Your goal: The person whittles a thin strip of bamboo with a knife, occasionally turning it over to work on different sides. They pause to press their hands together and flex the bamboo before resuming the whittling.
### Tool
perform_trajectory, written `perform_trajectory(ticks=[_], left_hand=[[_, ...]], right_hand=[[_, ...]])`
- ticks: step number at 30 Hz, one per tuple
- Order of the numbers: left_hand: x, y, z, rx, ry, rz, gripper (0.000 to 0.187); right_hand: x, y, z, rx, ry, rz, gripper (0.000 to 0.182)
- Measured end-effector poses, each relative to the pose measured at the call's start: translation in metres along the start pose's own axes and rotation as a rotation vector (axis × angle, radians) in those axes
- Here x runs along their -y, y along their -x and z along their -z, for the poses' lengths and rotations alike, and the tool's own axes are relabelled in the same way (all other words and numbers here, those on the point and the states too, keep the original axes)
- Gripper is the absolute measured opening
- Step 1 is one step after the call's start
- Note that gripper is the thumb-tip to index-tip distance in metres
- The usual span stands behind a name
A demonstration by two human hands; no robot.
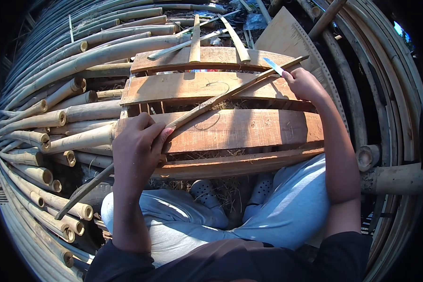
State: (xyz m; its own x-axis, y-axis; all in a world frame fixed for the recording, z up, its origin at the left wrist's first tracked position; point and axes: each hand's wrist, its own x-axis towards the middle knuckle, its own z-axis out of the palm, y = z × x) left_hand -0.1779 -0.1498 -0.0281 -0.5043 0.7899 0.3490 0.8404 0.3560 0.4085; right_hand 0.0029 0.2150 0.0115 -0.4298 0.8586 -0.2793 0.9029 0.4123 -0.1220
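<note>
A long split bamboo strip slants across the slatted wooden bench, its lower end running past my left wrist down to the left. My left hand is closed around it, the thumb lying along the strip. At the upper right my right hand grips a knife, whose handle is mostly hidden in the fingers. The bright blade crosses the strip near its far end and appears to touch it. Under the strip, the bench's planks carry a thin curled shaving.
Cut bamboo poles are stacked on the left, their ends facing the bench. Several short split pieces rest on the far plank. A plywood sheet leans behind it. More poles stand on the right. My knees and clogs are below.
</note>
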Motion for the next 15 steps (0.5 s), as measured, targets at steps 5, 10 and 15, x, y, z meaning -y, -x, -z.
perform_trajectory(ticks=[5,10,15], left_hand=[[0.005,-0.001,-0.005,-0.058,0.020,-0.043,0.017],[0.002,-0.002,-0.001,-0.021,0.008,-0.027,0.020],[0.000,-0.002,-0.004,-0.023,0.007,-0.021,0.022]], right_hand=[[0.020,0.020,-0.012,-0.016,-0.075,0.078,0.054],[0.062,0.079,-0.029,0.090,-0.063,0.375,0.048],[0.052,0.058,-0.006,0.085,-0.072,0.186,0.047]])
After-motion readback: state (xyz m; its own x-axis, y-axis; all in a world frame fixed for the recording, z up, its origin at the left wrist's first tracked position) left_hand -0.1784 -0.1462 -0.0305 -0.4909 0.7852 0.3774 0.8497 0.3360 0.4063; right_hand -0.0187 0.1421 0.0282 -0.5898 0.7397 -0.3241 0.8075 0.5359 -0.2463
